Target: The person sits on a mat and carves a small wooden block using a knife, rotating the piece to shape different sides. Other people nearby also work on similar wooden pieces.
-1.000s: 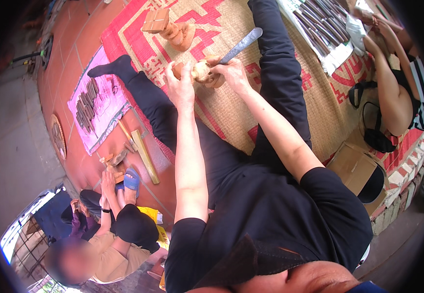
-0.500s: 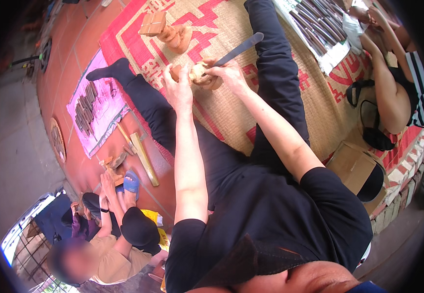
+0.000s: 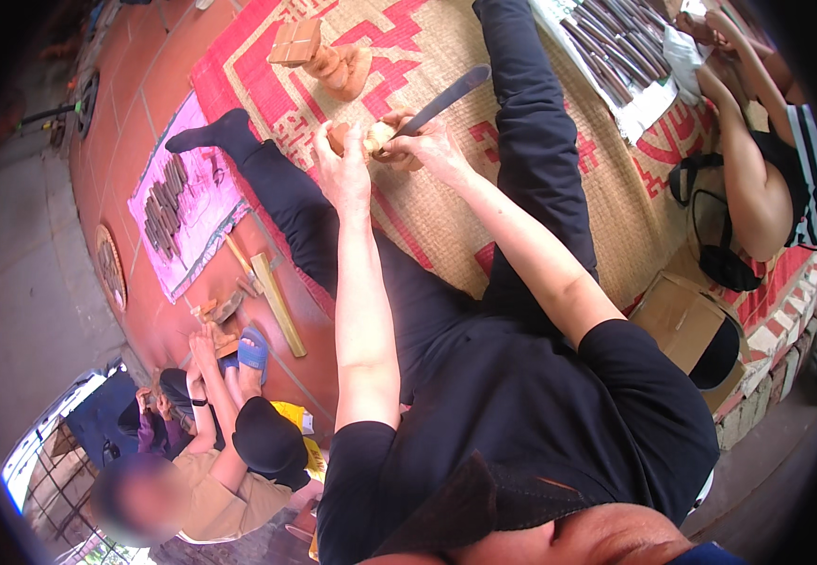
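Between my spread legs, my left hand (image 3: 341, 168) is closed round a piece of pale, carved wood (image 3: 377, 137), its fingers over the left end. My right hand (image 3: 435, 151) grips a long, flat, dark tool (image 3: 446, 97) with a rounded end, which points up and to the right. The tool's lower end meets the wood near my right fingertips; whether it is a knife or a file does not show. Beyond my hands a carved wooden figure (image 3: 343, 73) with a square block at one end rests on the woven mat (image 3: 427, 221).
Dark-handled tools (image 3: 166, 207) lie on a pink cloth (image 3: 203, 155) at left, near a wooden bar (image 3: 277, 306). Another person (image 3: 230, 490) sits at lower left, handling wood. At right are more tools (image 3: 616, 42), a second person (image 3: 757, 188) and a cardboard box (image 3: 677, 315).
The dark tool has shifted a little to the left and tilted more upright, along with my right hand. My left hand and the wood have hardly moved.
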`<state>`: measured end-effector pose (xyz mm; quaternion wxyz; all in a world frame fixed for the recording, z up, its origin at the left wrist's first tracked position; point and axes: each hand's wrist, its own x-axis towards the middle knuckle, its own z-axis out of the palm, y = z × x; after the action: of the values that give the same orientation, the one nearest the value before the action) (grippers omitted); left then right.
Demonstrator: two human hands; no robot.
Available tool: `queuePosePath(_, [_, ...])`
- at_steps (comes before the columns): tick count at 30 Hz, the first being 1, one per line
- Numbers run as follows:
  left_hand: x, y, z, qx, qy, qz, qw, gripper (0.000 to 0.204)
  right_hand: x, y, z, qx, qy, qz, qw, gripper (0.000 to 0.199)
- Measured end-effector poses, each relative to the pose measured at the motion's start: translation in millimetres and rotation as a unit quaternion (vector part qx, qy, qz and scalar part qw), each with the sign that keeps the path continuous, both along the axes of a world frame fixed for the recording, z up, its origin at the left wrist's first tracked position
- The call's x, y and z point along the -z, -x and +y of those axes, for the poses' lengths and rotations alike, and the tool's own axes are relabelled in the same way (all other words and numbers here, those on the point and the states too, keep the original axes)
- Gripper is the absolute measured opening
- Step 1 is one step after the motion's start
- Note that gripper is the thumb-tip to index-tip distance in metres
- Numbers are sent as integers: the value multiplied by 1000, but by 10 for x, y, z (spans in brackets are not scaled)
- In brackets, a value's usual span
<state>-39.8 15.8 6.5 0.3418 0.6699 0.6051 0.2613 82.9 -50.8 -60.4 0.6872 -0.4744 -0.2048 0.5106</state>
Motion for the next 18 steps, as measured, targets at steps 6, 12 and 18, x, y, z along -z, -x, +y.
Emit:
queuePosePath(6, [-11, 35, 5, -1, -9, 0, 1000, 62, -123, -121, -53, -11, 21, 52, 998, 25])
queuePosePath(12, [4, 11, 8, -5, 7, -11, 1000, 62, 18, -6, 5, -22, 15, -42, 999, 39])
queuePosePath(18, [38, 47, 42, -6, 14, -13, 1000, 62, -39, -124, -24, -4, 1, 24, 1000, 32])
